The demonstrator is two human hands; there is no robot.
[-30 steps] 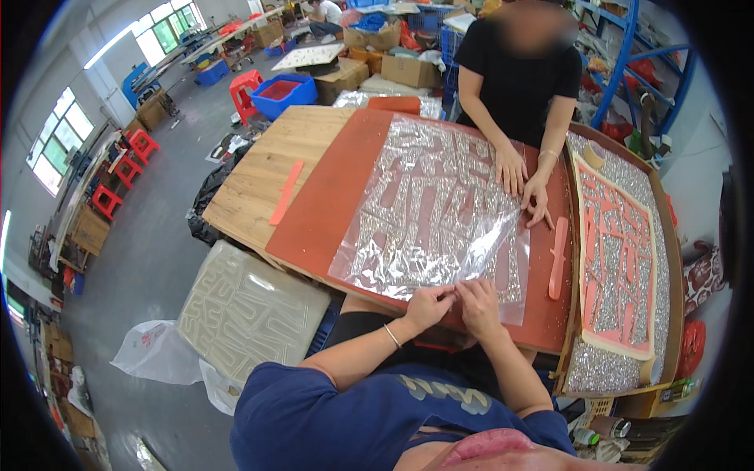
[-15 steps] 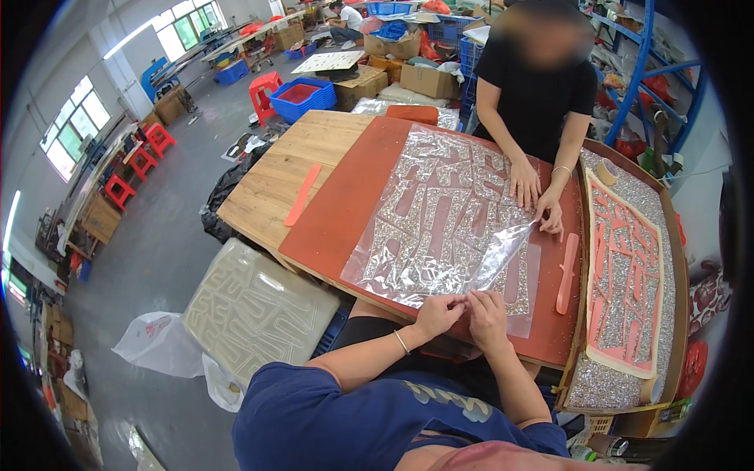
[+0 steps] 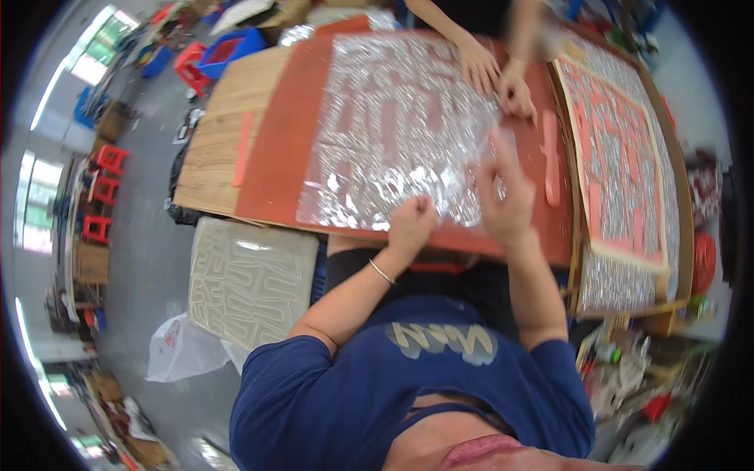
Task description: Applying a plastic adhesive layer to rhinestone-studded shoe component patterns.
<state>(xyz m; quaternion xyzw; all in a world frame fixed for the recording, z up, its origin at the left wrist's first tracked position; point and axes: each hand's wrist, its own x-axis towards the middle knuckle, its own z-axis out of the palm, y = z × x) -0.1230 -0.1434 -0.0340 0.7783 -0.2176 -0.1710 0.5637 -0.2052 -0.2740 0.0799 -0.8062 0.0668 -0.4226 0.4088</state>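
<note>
A clear plastic film sheet (image 3: 377, 145) with glittery stone patterns and pinkish shapes covers much of the reddish-brown board (image 3: 271, 177). At the sheet's near edge, my left hand (image 3: 413, 226) is closed with its fingers curled in. Whether it pinches the film or something else is hidden. My right hand (image 3: 509, 200) is over the sheet's right part, its index finger pointing away from me. Motion smears its fingers, so any grip on the film is unclear. Across the board, a co-worker's hands (image 3: 477, 69) rest at the sheet's far right corner.
A pink strip tool (image 3: 550, 161) lies right of the sheet, and another pink strip (image 3: 244, 149) lies on the wooden tabletop (image 3: 208, 161). At right stands a tray of glittering stones (image 3: 616, 286) holding a pink-patterned stencil (image 3: 620, 161). A pale grooved slab (image 3: 251, 279) sits lower left.
My hands, close together at the near edge before, are now apart. The right has moved away from me over the film and is blurred. The folded-back film at right now looks flatter. The view has tilted downward.
</note>
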